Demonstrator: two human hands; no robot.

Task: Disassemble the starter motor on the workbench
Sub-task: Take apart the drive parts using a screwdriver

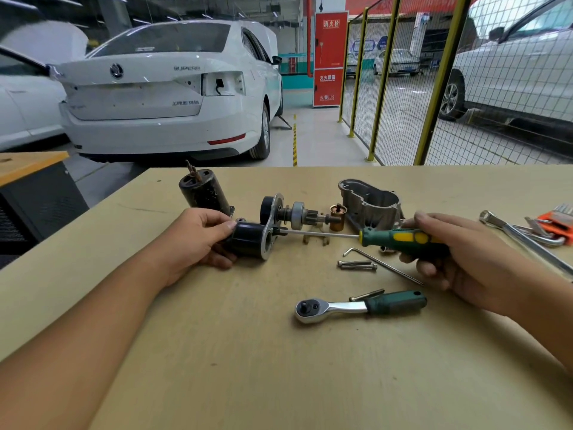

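Note:
The starter motor lies in pieces on the workbench (pixel 217 352). My left hand (pixel 198 240) grips a black solenoid cylinder (pixel 248 240) bolted to a silver plate (pixel 269 231) that also carries the pinion gear shaft (pixel 297 214). My right hand (pixel 459 259) holds a green and yellow screwdriver (pixel 400 240); its tip sits against the plate beside the solenoid. A black motor housing (pixel 203 190) stands behind my left hand. The grey aluminium nose housing (pixel 372 201) lies further right, with a brass plunger (pixel 338 215) in front of it.
A ratchet wrench (pixel 356 305) with a green handle lies near the middle. Two long bolts (pixel 356 264), an Allen key (pixel 381 263) and a small fork lever (pixel 314 237) lie between my hands. Wrenches (pixel 524 240) and an orange hex key set (pixel 558 221) sit at the right edge.

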